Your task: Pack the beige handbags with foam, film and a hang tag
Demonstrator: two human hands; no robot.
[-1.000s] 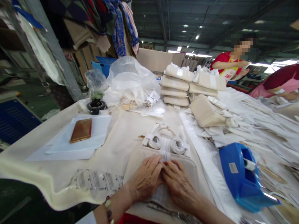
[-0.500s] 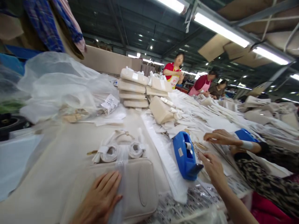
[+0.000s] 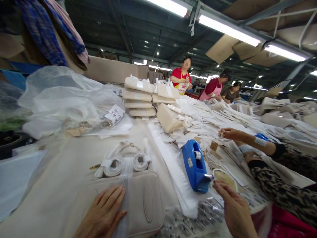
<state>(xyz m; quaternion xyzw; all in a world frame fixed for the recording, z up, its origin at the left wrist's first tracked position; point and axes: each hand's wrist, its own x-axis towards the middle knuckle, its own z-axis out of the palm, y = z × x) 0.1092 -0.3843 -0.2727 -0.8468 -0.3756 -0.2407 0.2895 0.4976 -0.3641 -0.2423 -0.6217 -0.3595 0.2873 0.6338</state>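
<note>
1. The left hand [image 3: 102, 211] lies flat, palm down, fingers side by side, on the left part of a cream handbag [image 3: 146, 211]. It grips nothing; its fingertips reach a translucent band [image 3: 127, 181] running across the bag's middle.
2. The right hand [image 3: 232, 201] is narrowed, its thumb and fingertips drawn together at the front end of a blue tape dispenser [image 3: 192, 165]. Whether tape is between them, I cannot tell.
3. The handbag lies flat by the worktop's near edge. It looks light and softly padded, its smooth face probably easy to dent or mark; a spread palm, or both hands on the side edges, would suit it better than a pinch. The white-wrapped coiled straps [image 3: 114, 166] beyond its top edge look loose and a poor hold.
4. The dispenser stands right of the bag, apart from it. It looks stiff and rather heavy; its solid side walls seem the place to take hold.
5. Between them, a white sheet strip [image 3: 168, 172] runs toward the worktop's far edge; printed clear plastic [image 3: 183, 224] lies at the near edge.
6. Farther out, stacked handbags [image 3: 138, 96] stand toward the far edge, with a crumpled plastic bag [image 3: 56, 96] to their left. At the right, a co-worker's hand [image 3: 230, 134] reaches over the worktop.
</note>
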